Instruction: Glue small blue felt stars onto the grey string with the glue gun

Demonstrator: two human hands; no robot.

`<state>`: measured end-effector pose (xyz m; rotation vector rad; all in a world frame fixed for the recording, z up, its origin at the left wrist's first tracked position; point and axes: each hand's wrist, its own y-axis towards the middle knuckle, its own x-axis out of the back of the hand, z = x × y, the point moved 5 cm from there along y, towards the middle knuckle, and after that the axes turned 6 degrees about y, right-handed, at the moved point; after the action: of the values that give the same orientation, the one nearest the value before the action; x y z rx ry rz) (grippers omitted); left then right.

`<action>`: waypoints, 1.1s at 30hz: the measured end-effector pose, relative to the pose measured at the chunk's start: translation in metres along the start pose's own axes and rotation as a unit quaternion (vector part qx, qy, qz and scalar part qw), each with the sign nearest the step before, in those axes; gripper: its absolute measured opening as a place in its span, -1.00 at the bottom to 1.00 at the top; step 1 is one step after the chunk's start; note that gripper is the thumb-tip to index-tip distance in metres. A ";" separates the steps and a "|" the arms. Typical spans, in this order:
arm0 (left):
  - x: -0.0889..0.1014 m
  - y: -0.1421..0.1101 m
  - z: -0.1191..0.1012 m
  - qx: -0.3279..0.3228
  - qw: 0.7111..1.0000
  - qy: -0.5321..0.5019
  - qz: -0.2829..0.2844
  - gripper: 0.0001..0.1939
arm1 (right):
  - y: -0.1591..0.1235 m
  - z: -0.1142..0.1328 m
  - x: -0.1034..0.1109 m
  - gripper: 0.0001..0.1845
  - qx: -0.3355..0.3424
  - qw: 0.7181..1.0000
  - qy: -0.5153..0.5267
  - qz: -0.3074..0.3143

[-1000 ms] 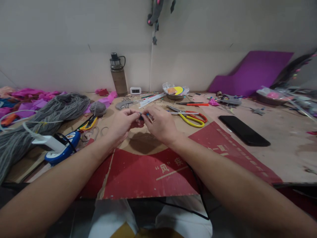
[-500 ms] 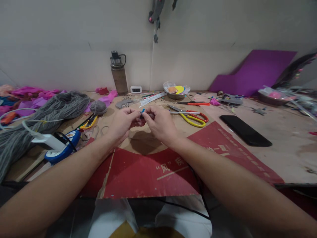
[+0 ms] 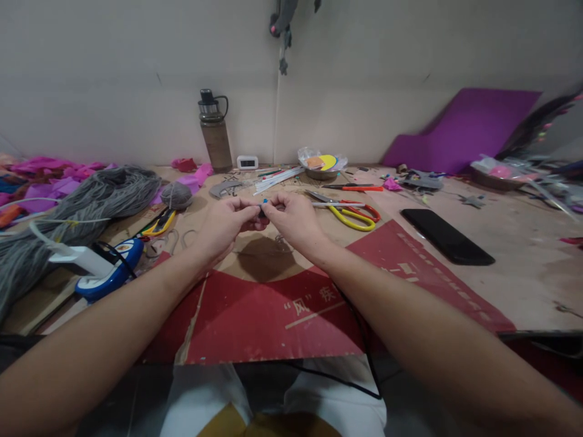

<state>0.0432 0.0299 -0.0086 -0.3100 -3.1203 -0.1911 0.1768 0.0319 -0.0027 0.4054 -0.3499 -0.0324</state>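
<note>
Over the middle of the cardboard, my left hand point(image 3: 226, 226) and my right hand point(image 3: 297, 226) meet, fingertips pinched together. Between them is a small dark piece point(image 3: 261, 212) with a bright blue bit point(image 3: 265, 201) on top. Fingers cover most of it, so its kind does not show. A thin pale stick point(image 3: 339, 204) sticks out past my right hand's knuckles; whether that hand holds it or it lies behind, I cannot tell. Scissors point(image 3: 353, 217) with red and yellow handles lie just right of my right hand.
Grey yarn point(image 3: 113, 191), a yarn ball point(image 3: 177, 196), a yellow-handled cutter point(image 3: 164, 223) and a blue power strip point(image 3: 109, 279) lie left. Behind stand a bottle point(image 3: 215, 136), a small clock point(image 3: 247, 162) and a bowl point(image 3: 321, 173). A phone point(image 3: 446, 237) lies right.
My fingers shift slightly around the small piece, and its blue bit changes position between the fingertips. Both hands stay together in the same place. The view moves a little.
</note>
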 end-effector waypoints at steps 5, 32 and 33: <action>0.001 0.000 -0.001 -0.006 1.000 0.016 0.009 -0.82 | -0.001 0.000 0.000 -0.83 -0.006 1.000 0.012 -0.003; 0.014 0.004 0.000 -0.008 0.991 0.119 -0.055 -0.87 | -0.006 0.012 0.011 -0.90 0.076 0.996 -0.046 -0.014; 0.014 0.004 0.000 -0.011 0.991 0.126 -0.051 -0.88 | -0.005 0.012 0.011 -0.90 0.076 0.996 -0.044 -0.016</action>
<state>0.0305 0.0360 -0.0076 -0.1157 -2.8868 -0.2448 0.1836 0.0213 0.0092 0.5619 -0.4348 -0.0551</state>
